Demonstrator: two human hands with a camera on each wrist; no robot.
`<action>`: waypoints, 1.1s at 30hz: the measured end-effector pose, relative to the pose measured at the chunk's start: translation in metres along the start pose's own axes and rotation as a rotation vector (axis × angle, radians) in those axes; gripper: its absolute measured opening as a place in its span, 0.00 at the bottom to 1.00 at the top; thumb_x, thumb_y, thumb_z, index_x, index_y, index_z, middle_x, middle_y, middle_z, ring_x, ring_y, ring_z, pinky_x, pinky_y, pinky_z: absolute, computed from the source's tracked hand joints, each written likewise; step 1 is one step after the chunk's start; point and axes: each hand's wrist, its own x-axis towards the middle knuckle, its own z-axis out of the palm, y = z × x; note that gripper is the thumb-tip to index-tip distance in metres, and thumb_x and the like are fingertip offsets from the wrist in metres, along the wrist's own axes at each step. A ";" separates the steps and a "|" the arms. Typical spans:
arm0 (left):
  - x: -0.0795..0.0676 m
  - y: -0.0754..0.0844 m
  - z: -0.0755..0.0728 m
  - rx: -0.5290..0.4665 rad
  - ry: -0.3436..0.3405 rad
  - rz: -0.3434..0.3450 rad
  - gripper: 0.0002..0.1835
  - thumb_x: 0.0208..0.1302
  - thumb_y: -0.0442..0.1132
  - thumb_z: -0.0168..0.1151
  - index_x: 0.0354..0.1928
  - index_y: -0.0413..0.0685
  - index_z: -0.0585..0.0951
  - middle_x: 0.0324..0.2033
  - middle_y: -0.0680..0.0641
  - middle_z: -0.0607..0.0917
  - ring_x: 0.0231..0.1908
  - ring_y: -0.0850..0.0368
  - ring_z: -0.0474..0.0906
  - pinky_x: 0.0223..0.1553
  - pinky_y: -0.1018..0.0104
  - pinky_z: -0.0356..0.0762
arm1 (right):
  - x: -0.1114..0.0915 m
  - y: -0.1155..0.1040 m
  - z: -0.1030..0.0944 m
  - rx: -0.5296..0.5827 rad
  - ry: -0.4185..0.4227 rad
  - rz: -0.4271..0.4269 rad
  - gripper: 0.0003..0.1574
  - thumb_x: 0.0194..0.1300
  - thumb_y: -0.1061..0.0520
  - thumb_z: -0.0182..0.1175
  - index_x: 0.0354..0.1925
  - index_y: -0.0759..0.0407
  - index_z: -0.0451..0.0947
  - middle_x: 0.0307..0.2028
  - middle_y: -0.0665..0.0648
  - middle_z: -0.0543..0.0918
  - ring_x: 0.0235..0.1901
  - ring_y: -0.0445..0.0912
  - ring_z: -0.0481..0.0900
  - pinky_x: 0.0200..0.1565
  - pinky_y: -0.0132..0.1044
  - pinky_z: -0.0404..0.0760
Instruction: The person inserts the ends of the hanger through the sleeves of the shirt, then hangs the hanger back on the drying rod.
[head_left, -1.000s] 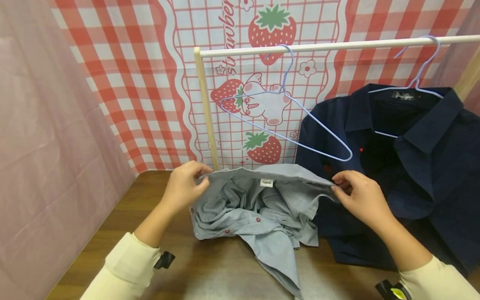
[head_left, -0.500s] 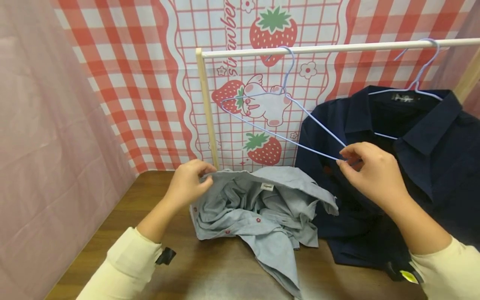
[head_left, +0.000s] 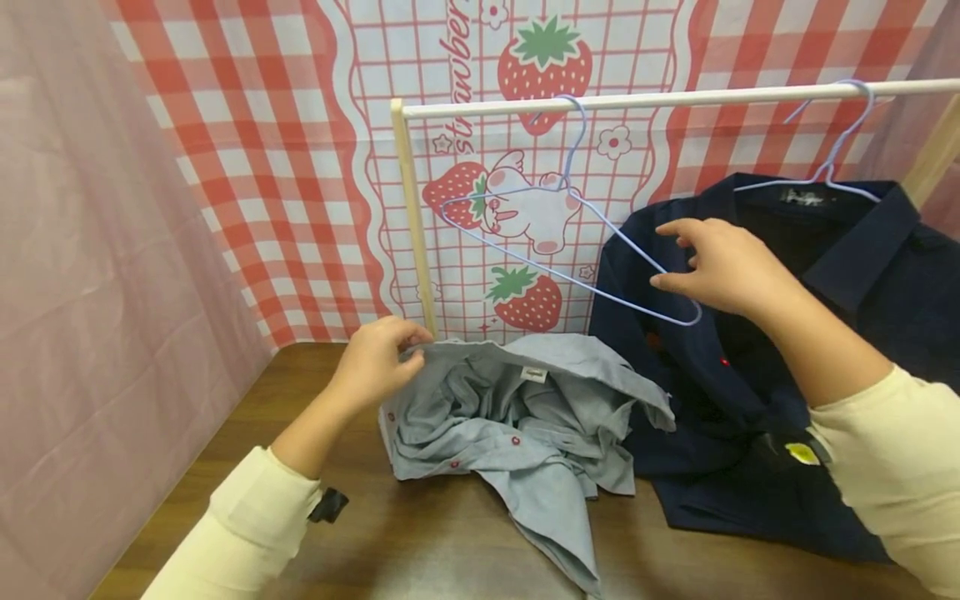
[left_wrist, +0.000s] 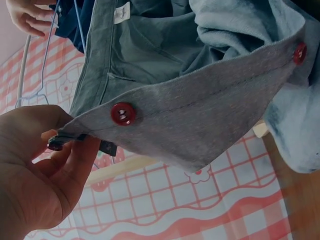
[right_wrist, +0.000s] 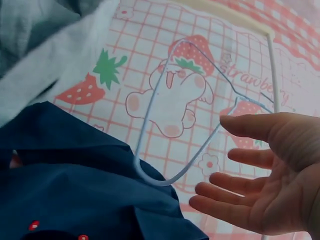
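Observation:
A crumpled light grey-blue shirt (head_left: pixel 555 433) with red buttons lies on the table, its collar band raised and a white label showing inside. My left hand (head_left: pixel 375 362) pinches one end of that band, and in the left wrist view a red button (left_wrist: pixel 122 114) sits close beside the fingertips. A pale lilac wire hanger (head_left: pixel 567 177) hangs bare above the shirt. My right hand (head_left: pixel 723 267) is held up at the hanger's sloping right arm, fingers spread and thumb apart, gripping nothing; in the right wrist view its thumb tip overlaps the wire.
A white rail (head_left: pixel 690 97) on a wooden post (head_left: pixel 414 217) carries the hanger. Right of it, a navy shirt (head_left: pixel 690 492) hangs on a second hanger (head_left: pixel 832 158), its lower part on the wooden table (head_left: pixel 300 550). A strawberry-print cloth (head_left: pixel 270 150) backs the scene; a pink curtain (head_left: pixel 127 275) is at left.
My right hand let go of the grey shirt's band, which drooped, then came to the hanger's lower corner and now stands higher beside its arm. My left hand keeps its hold in place.

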 end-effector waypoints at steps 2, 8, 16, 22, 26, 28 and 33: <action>0.002 0.000 -0.002 0.005 -0.023 0.006 0.09 0.53 0.29 0.66 0.38 0.44 0.86 0.34 0.46 0.85 0.33 0.53 0.79 0.34 0.57 0.77 | 0.010 -0.002 -0.003 -0.009 -0.048 0.003 0.43 0.61 0.51 0.67 0.68 0.66 0.63 0.57 0.79 0.71 0.50 0.70 0.74 0.48 0.65 0.71; 0.005 -0.001 -0.005 0.014 -0.077 0.029 0.10 0.53 0.28 0.67 0.38 0.43 0.86 0.33 0.46 0.85 0.33 0.53 0.80 0.34 0.57 0.78 | 0.030 -0.015 -0.006 -0.042 -0.114 -0.001 0.39 0.62 0.53 0.66 0.67 0.65 0.65 0.55 0.77 0.75 0.50 0.70 0.74 0.49 0.65 0.71; 0.005 -0.001 -0.004 0.048 -0.108 0.054 0.09 0.54 0.28 0.67 0.37 0.44 0.86 0.30 0.47 0.84 0.30 0.54 0.78 0.32 0.57 0.77 | 0.039 -0.025 -0.001 -0.019 -0.093 0.019 0.30 0.62 0.60 0.64 0.61 0.67 0.72 0.44 0.71 0.81 0.42 0.62 0.78 0.42 0.59 0.75; 0.005 0.000 -0.005 0.067 -0.132 0.078 0.11 0.54 0.26 0.65 0.39 0.43 0.87 0.31 0.46 0.84 0.32 0.52 0.78 0.33 0.57 0.77 | 0.038 -0.027 0.003 0.003 -0.052 0.002 0.25 0.60 0.65 0.61 0.57 0.68 0.75 0.39 0.68 0.83 0.38 0.59 0.79 0.36 0.55 0.76; 0.006 0.000 -0.007 0.077 -0.158 0.075 0.13 0.54 0.26 0.64 0.41 0.44 0.87 0.33 0.45 0.84 0.32 0.52 0.78 0.33 0.56 0.77 | 0.037 -0.030 0.001 0.000 -0.030 -0.015 0.23 0.60 0.66 0.60 0.54 0.68 0.76 0.35 0.66 0.82 0.34 0.57 0.77 0.33 0.53 0.75; 0.006 0.000 -0.007 0.079 -0.162 0.078 0.13 0.54 0.26 0.64 0.41 0.43 0.87 0.33 0.45 0.85 0.32 0.52 0.78 0.33 0.56 0.77 | 0.037 -0.031 -0.002 -0.004 -0.018 -0.021 0.22 0.60 0.67 0.59 0.54 0.68 0.75 0.35 0.67 0.81 0.33 0.58 0.76 0.33 0.53 0.75; 0.007 0.001 -0.008 0.084 -0.159 0.079 0.12 0.53 0.25 0.64 0.39 0.43 0.87 0.33 0.44 0.85 0.32 0.52 0.78 0.33 0.56 0.78 | 0.035 -0.029 -0.007 -0.030 0.016 -0.038 0.21 0.59 0.67 0.58 0.53 0.68 0.75 0.36 0.69 0.81 0.34 0.60 0.76 0.35 0.56 0.73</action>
